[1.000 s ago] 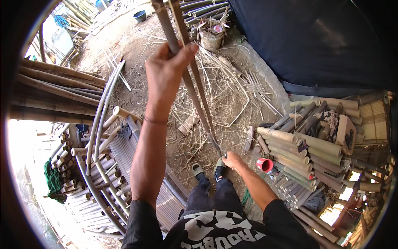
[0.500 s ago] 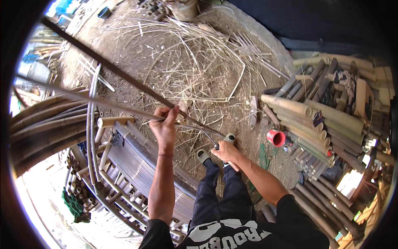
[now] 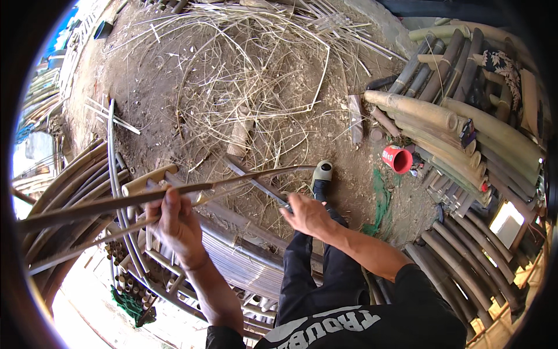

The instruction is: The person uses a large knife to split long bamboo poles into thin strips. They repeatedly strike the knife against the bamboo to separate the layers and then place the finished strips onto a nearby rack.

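Observation:
My left hand (image 3: 176,225), slightly blurred, is closed around a long, dark brown bamboo strip (image 3: 110,203). The strip runs from the left edge past my fingers, thins and bends toward my shoe. A second, thinner length (image 3: 93,246) also passes through this hand, diverging toward the lower left; whether the two join is hidden by my fingers. In my right hand (image 3: 309,215) is the handle of a knife, fingers wrapped round it. Its long grey blade (image 3: 256,181) points up and left, crossing the thin part of the strip; I cannot tell whether they touch.
Pale shavings (image 3: 256,87) litter the dirt floor around a short wood block (image 3: 240,132). To the right are stacked bamboo poles (image 3: 412,107) and a red bucket (image 3: 397,159). A bamboo rack with a ribbed sheet (image 3: 247,262) stands beside my legs. Curved poles (image 3: 70,186) lie left.
My left hand has moved left and down with the strip, which has swung from a steep slant to nearly level. The knife blade now shows more fully. My view has shifted too.

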`<state>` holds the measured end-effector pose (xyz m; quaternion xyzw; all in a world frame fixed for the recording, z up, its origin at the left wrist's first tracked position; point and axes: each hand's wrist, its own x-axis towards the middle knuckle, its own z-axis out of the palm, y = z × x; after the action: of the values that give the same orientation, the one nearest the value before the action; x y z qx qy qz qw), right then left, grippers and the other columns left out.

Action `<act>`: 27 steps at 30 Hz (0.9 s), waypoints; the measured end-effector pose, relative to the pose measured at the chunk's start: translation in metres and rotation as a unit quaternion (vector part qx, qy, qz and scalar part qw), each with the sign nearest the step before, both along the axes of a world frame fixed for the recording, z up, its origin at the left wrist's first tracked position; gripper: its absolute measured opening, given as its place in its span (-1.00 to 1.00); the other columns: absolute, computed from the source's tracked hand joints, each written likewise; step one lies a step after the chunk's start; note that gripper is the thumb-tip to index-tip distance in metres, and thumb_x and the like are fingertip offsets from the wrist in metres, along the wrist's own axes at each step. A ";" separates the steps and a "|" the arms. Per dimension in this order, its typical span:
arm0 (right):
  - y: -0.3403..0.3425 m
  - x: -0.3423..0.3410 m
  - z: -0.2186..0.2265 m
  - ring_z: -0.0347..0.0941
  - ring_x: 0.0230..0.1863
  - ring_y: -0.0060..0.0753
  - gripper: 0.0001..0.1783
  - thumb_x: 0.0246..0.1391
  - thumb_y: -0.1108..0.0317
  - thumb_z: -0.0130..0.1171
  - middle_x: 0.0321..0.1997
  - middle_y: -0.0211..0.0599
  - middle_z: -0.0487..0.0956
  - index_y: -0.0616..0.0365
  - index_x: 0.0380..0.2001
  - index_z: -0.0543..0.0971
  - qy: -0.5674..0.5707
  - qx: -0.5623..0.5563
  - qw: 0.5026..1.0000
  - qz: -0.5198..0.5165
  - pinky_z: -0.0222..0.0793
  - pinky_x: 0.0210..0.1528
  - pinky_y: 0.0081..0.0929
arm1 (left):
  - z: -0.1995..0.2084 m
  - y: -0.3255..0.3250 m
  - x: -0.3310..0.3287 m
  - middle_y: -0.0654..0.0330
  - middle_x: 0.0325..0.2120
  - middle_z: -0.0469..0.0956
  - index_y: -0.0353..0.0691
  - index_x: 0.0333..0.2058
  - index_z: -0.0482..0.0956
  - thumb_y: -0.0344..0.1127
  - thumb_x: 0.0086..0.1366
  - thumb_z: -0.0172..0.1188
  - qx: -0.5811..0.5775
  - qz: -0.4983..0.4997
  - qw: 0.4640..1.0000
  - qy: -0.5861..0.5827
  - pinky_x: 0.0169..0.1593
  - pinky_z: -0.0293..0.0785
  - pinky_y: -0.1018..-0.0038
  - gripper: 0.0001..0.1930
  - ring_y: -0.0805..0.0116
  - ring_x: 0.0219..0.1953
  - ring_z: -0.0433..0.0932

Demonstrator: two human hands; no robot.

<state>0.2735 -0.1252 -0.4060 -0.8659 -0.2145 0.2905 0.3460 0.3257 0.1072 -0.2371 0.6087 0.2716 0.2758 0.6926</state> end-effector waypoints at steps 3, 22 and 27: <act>0.031 0.011 -0.011 0.23 -0.80 -0.55 -0.69 0.14 0.19 0.20 -0.65 -0.33 0.40 0.19 -0.44 0.39 -0.154 0.155 0.976 -0.023 0.19 -0.90 -0.52 | -0.001 -0.003 -0.006 0.36 -0.54 0.35 -0.19 -0.40 0.50 -0.42 0.28 0.22 0.009 -0.015 1.000 -0.022 -0.54 0.06 0.67 -0.92 0.67 -0.58 0.14; 0.118 -0.056 -0.262 0.56 -0.22 0.06 -0.53 0.09 0.23 0.19 -0.24 0.14 0.55 0.34 -0.08 0.33 0.276 -0.100 0.837 -0.462 0.48 -0.22 -0.13 | -0.021 0.011 -0.041 0.44 -0.71 -0.02 -0.38 -0.11 0.44 -0.26 0.45 -0.03 0.020 -0.057 0.995 -0.077 -0.58 -0.07 0.65 -0.74 0.67 -0.67 -0.07; 0.030 -0.025 -0.217 0.42 -0.61 -0.26 -0.60 0.12 0.23 0.08 -0.51 -0.17 0.50 0.35 -0.11 0.39 0.290 -0.163 0.933 -0.141 0.43 -0.57 -0.30 | -0.019 0.045 -0.057 0.45 -0.71 -0.07 -0.39 -0.13 0.44 -0.28 0.45 -0.03 0.018 -0.010 0.998 -0.065 -0.61 -0.16 0.65 -0.75 0.68 -0.67 -0.11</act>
<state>0.2483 -0.0954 -0.6231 -0.8098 0.0695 0.5082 0.2848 0.2683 0.1519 -0.2564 0.6046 0.2153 0.3126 0.7002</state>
